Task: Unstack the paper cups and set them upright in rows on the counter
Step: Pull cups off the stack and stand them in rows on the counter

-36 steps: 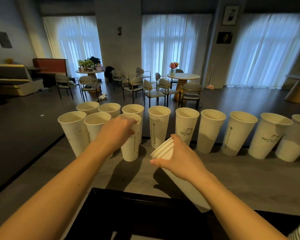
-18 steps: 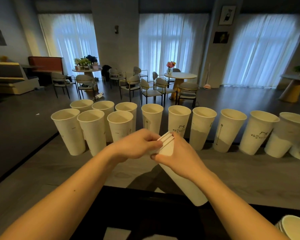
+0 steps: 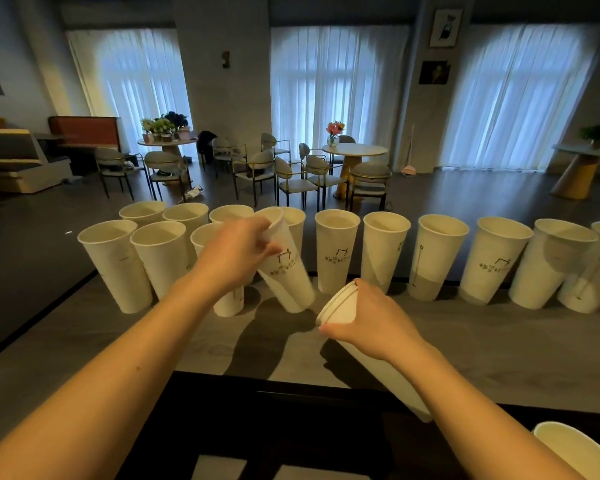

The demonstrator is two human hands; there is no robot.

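Left hand (image 3: 238, 258): grip closed round rim of single cup (image 3: 284, 268), tilted, above bench (image 3: 482, 344), beside standing cups (image 3: 336, 254). Right hand (image 3: 371, 320): grip closed round tilted cup stack (image 3: 340, 306).

Thirteen cups (image 3: 338, 251) stand on the bench (image 3: 482, 344): ten in the back row and three in the front row. One tilted cup (image 3: 286, 275) is in the left hand (image 3: 234, 252). One stack (image 3: 340, 306) is in the right hand (image 3: 373, 323); how many cups it holds cannot be told. One corner cup (image 3: 568, 448) shows at the lower right. Behind are three round tables (image 3: 355, 150), three curtained windows (image 3: 338, 84) and two pictures (image 3: 445, 27). The chairs are too crowded to count.
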